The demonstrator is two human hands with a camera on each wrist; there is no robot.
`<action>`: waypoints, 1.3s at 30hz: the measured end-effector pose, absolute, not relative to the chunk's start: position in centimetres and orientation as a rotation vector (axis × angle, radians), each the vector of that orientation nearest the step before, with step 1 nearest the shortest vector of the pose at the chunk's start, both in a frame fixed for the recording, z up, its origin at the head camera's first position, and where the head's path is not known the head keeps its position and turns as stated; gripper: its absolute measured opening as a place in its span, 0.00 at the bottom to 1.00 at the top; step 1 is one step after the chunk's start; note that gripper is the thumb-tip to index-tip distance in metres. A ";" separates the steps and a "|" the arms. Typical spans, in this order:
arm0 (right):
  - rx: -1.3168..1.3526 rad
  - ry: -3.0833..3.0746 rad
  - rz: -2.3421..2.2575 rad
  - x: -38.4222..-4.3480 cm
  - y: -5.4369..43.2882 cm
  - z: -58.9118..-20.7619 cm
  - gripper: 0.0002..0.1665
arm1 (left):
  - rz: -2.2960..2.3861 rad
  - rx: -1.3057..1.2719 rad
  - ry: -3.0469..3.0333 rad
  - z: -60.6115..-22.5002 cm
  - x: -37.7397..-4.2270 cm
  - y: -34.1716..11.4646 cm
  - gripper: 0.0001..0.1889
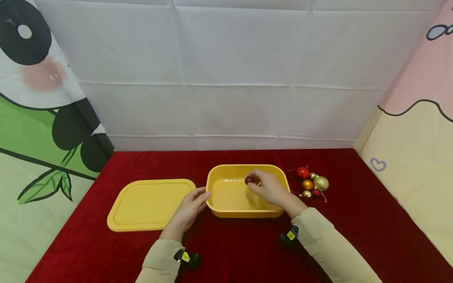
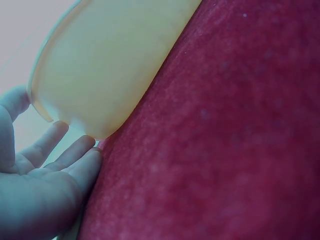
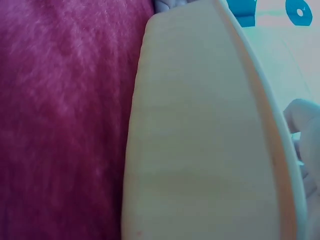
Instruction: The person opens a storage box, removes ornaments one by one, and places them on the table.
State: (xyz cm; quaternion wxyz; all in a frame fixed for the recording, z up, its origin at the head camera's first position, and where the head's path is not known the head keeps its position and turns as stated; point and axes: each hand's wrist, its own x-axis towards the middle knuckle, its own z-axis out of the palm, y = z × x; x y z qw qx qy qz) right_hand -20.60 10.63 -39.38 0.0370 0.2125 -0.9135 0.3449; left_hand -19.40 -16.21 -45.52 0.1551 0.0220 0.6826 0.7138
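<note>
A yellow plastic box (image 1: 235,214) stands without its lid in the middle of the red cloth. My left hand (image 1: 189,208) holds its left end, with the thumb at the rim and the fingertips against the outer wall, as the left wrist view (image 2: 50,182) shows close up. Over the inside of the box, my right hand (image 1: 270,190) pinches a small dark red Christmas ball (image 1: 249,180) between thumb and fingers. In the right wrist view the box's long side wall (image 3: 200,125) hides most of that hand, and the ball is out of sight.
The flat yellow lid (image 1: 152,204) lies left of the box, close to the left forearm. Right of the box is a cluster of Christmas balls, among them a red ball (image 1: 302,172), an orange-gold ball (image 1: 307,184) and a glittery gold ball (image 1: 321,183). A white cloth wall (image 1: 233,110) rises behind.
</note>
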 end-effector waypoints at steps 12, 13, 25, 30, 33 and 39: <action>0.545 -2.653 1.185 -19.4 13.0 -39.9 0.12 | 2.049 0.057 1.950 -45.7 -19.5 -16.2 0.27; 0.529 -2.646 1.187 -19.3 13.2 -39.9 0.12 | 2.051 0.056 1.950 -45.8 -19.5 -16.2 0.26; 0.442 -2.563 1.284 -18.5 15.8 -39.6 0.19 | 2.045 0.063 1.964 -45.5 -19.4 -16.3 0.26; 0.410 -2.565 1.309 -18.2 16.6 -39.3 0.21 | 2.050 0.064 1.958 -45.4 -19.5 -16.3 0.26; 0.395 -2.562 1.321 -18.1 17.1 -39.5 0.21 | 2.045 0.069 1.963 -45.4 -19.4 -16.3 0.26; 0.376 -2.533 1.365 -18.0 18.0 -39.8 0.20 | 2.043 0.061 1.964 -45.5 -19.3 -16.2 0.28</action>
